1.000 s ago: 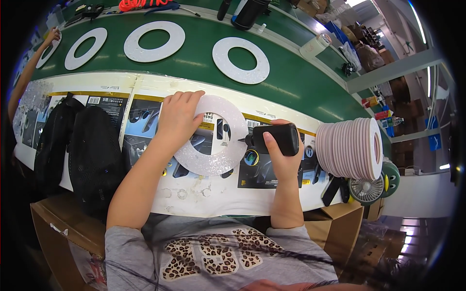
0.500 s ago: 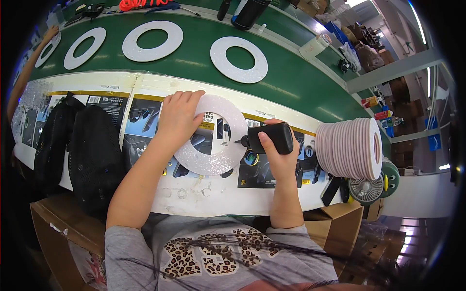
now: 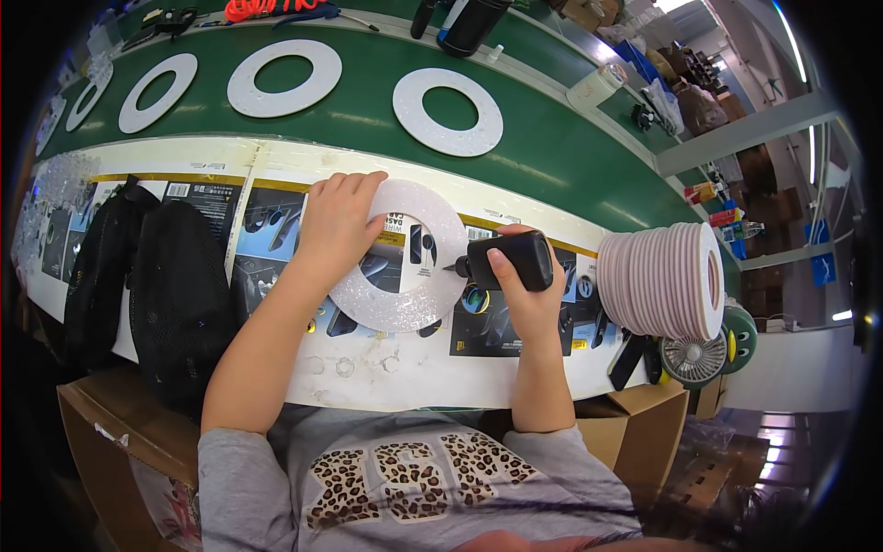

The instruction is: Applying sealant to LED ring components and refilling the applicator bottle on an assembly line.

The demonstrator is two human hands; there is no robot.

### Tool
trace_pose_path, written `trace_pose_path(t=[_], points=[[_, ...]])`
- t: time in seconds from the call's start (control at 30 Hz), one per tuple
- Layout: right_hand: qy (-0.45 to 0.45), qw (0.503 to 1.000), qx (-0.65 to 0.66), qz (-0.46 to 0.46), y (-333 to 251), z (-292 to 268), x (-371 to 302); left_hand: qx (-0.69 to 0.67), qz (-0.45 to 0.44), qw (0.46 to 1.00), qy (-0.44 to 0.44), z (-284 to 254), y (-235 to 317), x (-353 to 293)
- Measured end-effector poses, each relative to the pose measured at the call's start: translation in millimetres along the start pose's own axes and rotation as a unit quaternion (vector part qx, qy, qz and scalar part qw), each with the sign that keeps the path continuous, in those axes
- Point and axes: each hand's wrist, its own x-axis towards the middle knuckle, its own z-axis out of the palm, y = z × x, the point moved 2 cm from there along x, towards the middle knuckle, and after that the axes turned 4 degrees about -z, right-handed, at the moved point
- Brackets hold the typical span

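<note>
A flat white speckled ring (image 3: 400, 313) lies on the printed cardboard sheet in front of me. My left hand (image 3: 342, 221) grips it at the upper left, with fingers over the outer edge and the thumb at the inner hole. In my right hand (image 3: 533, 299) is a black squeeze bottle (image 3: 511, 260), held tilted on its side. Its thin dark nozzle points left and meets the ring's right side; whether it touches the surface I cannot tell. Any liquid at the tip is too small to make out.
A stack of white rings (image 3: 658, 281) stands on its side to the right, by a small fan (image 3: 696, 359). Black mesh sleeves (image 3: 179, 294) lie at the left. Several more white rings (image 3: 448, 138) rest along the green surface (image 3: 368, 115) beyond. An open carton (image 3: 129, 432) sits below left.
The rings on the green surface have slid slightly left. Another person's arm at the far left has gone from view, and another ring shows there. My hands have barely moved.
</note>
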Motion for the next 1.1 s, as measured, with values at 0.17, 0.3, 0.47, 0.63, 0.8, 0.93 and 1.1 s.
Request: trace_pose_path(t=[0.17, 0.3, 0.47, 0.63, 0.8, 0.93, 1.1], points=[[0.0, 1.0, -0.004, -0.007, 1, 0, 1, 0.002, 0.005, 1.0, 0.008, 0, 0, 0], [0.002, 1.0, 0.004, 0.007, -1, 0, 0, 0.002, 0.005, 1.0, 0.008, 0, 0, 0], [0.054, 0.997, -0.014, -0.06, -4, -6, 0, 0.022, -0.008, 1.0, 0.021, -1, -4, 0], [0.079, 0.996, -0.029, -0.043, 3, -14, 3, 0.026, -0.031, 0.999, 0.033, -2, -8, 2], [0.073, 0.997, -0.033, -0.013, -1, -11, 5, 0.028, -0.031, 0.999, 0.034, -3, -9, 2], [0.06, 0.997, -0.039, -0.039, 7, -10, 6, 0.024, -0.03, 0.999, 0.031, -2, -9, 2], [0.061, 0.996, -0.046, -0.046, 6, -11, 6, 0.025, -0.029, 0.999, 0.032, -3, -8, 2]])
